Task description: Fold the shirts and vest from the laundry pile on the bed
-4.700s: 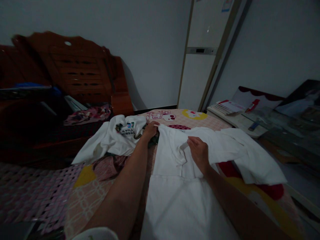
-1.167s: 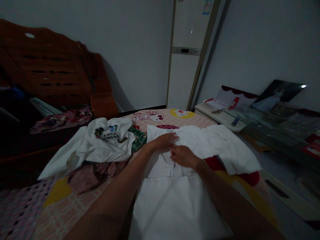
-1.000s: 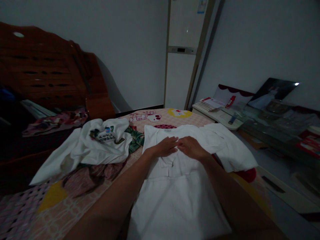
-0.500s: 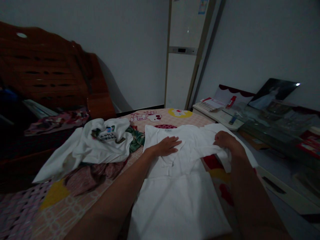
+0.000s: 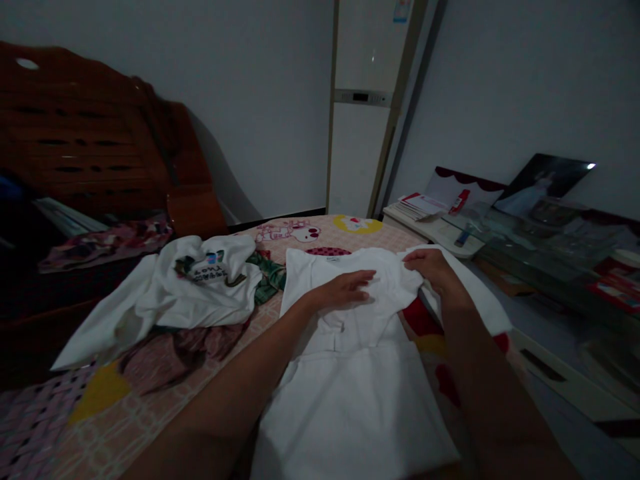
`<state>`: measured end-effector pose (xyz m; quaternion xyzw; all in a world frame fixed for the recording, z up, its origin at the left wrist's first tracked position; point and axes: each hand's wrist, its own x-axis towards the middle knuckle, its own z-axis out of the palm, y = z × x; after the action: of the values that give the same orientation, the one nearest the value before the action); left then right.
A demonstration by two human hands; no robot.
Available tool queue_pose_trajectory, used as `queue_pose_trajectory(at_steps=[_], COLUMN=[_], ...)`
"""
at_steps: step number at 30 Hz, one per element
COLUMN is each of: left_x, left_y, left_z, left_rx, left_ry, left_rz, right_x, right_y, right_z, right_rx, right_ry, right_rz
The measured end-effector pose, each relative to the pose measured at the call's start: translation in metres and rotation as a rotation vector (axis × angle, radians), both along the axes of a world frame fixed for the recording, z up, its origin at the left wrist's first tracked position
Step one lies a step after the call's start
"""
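A white shirt [image 5: 355, 400] lies spread on the patterned bedding [image 5: 280, 313], its neckline at the far end. One sleeve stretches out to the right, partly behind my right arm. My left hand [image 5: 345, 290] is over the upper part of the shirt, fingers extended and a little apart; whether the fingertips touch the cloth I cannot tell. At the right shoulder, my right hand [image 5: 430, 267] pinches the shirt's fabric between thumb and fingers.
A crumpled white printed top [image 5: 205, 287] lies on darker clothes to the left. Behind it stands a carved wooden chair [image 5: 75, 133]. A glass-topped table [image 5: 540, 253] with papers and a framed picture [image 5: 545, 183] is at right. A tall white cabinet-like unit [image 5: 357, 153] stands at the back.
My right hand has moved left and slightly away from me, drawing the sleeve's fabric toward the shoulder. My left hand has shifted slightly right, with its fingers lifting from lying flat.
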<state>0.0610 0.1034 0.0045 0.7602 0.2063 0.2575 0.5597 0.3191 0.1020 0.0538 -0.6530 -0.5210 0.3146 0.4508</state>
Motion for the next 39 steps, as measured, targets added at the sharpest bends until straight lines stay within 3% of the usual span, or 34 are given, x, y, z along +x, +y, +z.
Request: queue_pose_trajectory(at_steps=[3, 6, 10, 13, 18, 22, 26, 30, 33, 36, 39], left_x=[0.002, 0.011, 0.021, 0.023, 0.023, 0.014, 0.004, 0.004, 0.005, -0.003, -0.015], left_y=[0.003, -0.002, -0.006, -0.004, 0.000, 0.007, 0.014, 0.015, 0.017, 0.023, 0.027], left_z=[0.001, 0.001, -0.008, -0.014, -0.003, 0.008, 0.001, -0.014, -0.021, -0.017, -0.007], left_rx=[-0.159, -0.260, -0.458, -0.516, -0.342, -0.259, -0.310, -0.303, -0.232, -0.182, -0.270], left_ry=[-0.107, -0.212, -0.274, -0.284, -0.286, -0.319, -0.113, 0.118, 0.156, 0.105, 0.025], left_rz=[0.090, 0.141, 0.309, 0.397, 0.355, 0.616, 0.868, 0.881, 0.889, 0.888, 0.839], right_x=[-0.029, -0.056, -0.065, -0.055, -0.036, -0.030, -0.031, -0.035, -0.036, -0.037, -0.038], right_y=[0.004, 0.003, 0.001, 0.004, 0.011, 0.015, 0.020, 0.021, 0.018, 0.016, 0.017], right_z=[-0.008, -0.012, -0.013, -0.016, -0.028, -0.038, -0.049, -0.054, -0.053, -0.052, -0.053], right_rx=[0.111, 0.166, 0.174, 0.185, 0.174, 0.142, 0.071, -0.044, -0.082, -0.079, -0.070], right_ry=[0.266, 0.519, 0.591, 0.556, 0.537, 0.474, 0.394, 0.275, 0.243, 0.241, 0.201], right_rz=[0.070, 0.249, 0.379, 0.282, 0.130, 0.074, -0.010, -0.069, -0.044, -0.026, -0.028])
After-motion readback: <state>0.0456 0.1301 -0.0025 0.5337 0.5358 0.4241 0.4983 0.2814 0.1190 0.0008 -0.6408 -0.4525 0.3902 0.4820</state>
